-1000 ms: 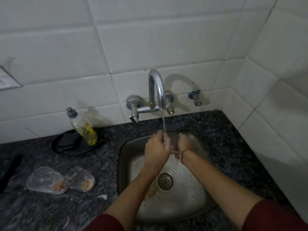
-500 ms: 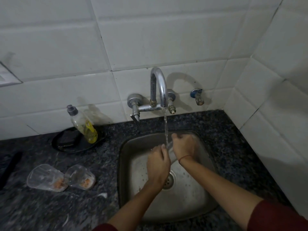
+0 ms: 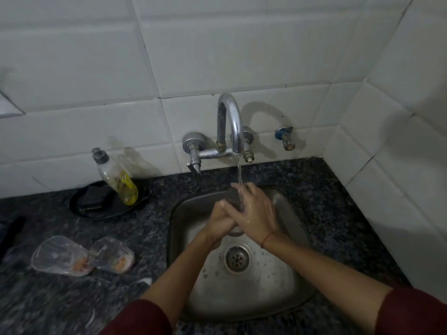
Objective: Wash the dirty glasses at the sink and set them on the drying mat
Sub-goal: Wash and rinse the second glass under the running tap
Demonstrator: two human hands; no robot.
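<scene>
A clear glass [image 3: 233, 199] is held over the steel sink [image 3: 285, 286], under the water running from the chrome tap [image 3: 229, 124]. My right hand [image 3: 256, 211] wraps over the glass from the right and hides most of it. My left hand [image 3: 221, 220] grips it from the left and below, its fingers tucked under my right hand. Two dirty clear glasses [image 3: 61, 258] [image 3: 113, 256] lie on their sides on the dark counter to the left, with orange residue inside. No drying mat is in view.
A dish-soap bottle [image 3: 116, 177] with yellow liquid leans on a black round dish [image 3: 96, 204] behind the lying glasses. A small wall valve [image 3: 286, 139] sits right of the tap. White tiled walls close the back and right. A dark object [image 3: 12, 233] lies at the left edge.
Both hands have turned the glass under the stream; my right hand now lies over its top and my left hand has slid beneath it. The view has shifted slightly.
</scene>
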